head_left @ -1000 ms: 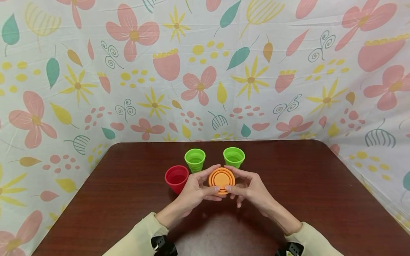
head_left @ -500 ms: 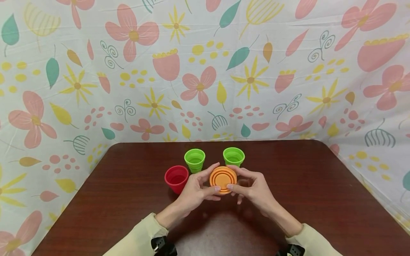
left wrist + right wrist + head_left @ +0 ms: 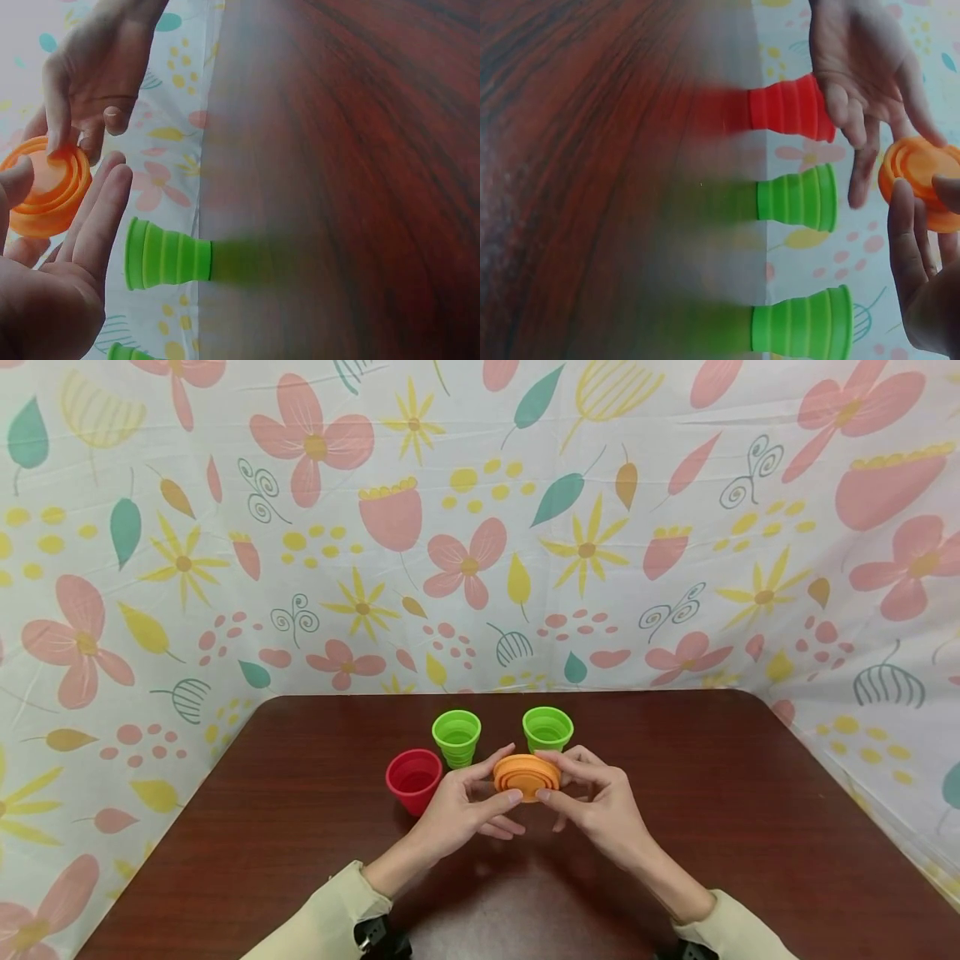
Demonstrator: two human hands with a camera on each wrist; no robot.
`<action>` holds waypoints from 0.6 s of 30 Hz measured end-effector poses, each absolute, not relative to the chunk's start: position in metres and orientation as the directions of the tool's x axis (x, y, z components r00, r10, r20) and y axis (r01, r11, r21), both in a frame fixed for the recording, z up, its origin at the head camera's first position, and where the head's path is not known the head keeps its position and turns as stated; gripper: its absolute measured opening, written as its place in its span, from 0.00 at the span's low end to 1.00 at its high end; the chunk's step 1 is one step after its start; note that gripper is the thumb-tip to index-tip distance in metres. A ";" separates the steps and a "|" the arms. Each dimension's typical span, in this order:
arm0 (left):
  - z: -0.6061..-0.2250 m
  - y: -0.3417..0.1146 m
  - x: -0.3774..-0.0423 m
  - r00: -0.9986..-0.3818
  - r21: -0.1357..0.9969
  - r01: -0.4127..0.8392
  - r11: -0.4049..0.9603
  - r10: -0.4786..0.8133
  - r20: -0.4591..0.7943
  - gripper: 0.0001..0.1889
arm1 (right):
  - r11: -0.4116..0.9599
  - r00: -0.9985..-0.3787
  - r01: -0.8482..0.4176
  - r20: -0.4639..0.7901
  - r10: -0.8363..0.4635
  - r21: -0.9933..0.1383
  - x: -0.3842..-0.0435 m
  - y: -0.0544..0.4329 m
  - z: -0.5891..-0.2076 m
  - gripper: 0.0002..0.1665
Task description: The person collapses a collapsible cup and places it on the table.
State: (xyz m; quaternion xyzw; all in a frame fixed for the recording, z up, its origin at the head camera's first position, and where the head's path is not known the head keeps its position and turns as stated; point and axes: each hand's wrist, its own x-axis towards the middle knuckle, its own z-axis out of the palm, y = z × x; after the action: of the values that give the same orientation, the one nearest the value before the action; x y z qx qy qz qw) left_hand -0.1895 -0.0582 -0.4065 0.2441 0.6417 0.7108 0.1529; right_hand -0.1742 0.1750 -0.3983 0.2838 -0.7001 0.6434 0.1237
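Observation:
A collapsible cup, orange and folded flat into concentric rings, is held up over the table between both hands. My left hand pinches its left side, thumb on the ringed face and fingers at the rim. On the opposite side my right hand grips it the same way. The left wrist view shows the rings of the orange cup at the left edge, with both thumbs pressing on its face. Behind the hands stand two green cups, the left one and the right one. A red cup is beside my left hand.
The dark brown wooden table carries the upright, expanded red and green cups close behind and left of the hands. A flower-patterned cloth hangs along the table's back and sides.
The orange cup has tipped, so its ringed face shows as a flatter oval. Both hands have shifted slightly right with it. The red and green cups stay in place.

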 end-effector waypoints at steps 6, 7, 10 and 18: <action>-0.406 -0.058 -0.190 -0.838 0.989 0.055 -0.136 0.533 0.119 0.33 | 0.021 -0.750 -0.639 0.617 -0.237 -0.769 -0.171 0.172 -0.398 0.26; -0.405 -0.058 -0.190 -0.835 0.988 0.052 -0.147 0.536 0.124 0.33 | 0.021 -0.747 -0.643 0.621 -0.238 -0.765 -0.171 0.172 -0.398 0.26; -0.404 -0.059 -0.190 -0.829 0.984 0.051 -0.169 0.543 0.136 0.33 | 0.017 -0.734 -0.658 0.636 -0.238 -0.753 -0.171 0.172 -0.400 0.25; -0.400 -0.060 -0.189 -0.826 0.972 0.059 -0.227 0.536 0.175 0.35 | 0.013 -0.699 -0.696 0.673 -0.241 -0.718 -0.174 0.173 -0.404 0.24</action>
State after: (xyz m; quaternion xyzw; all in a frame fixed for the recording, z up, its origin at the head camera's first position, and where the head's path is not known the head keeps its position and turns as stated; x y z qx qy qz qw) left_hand -0.1893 -0.0596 -0.4002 0.2476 0.6005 0.7433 0.1604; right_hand -0.1737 0.1732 -0.4038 0.3409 -0.6872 0.6143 0.1849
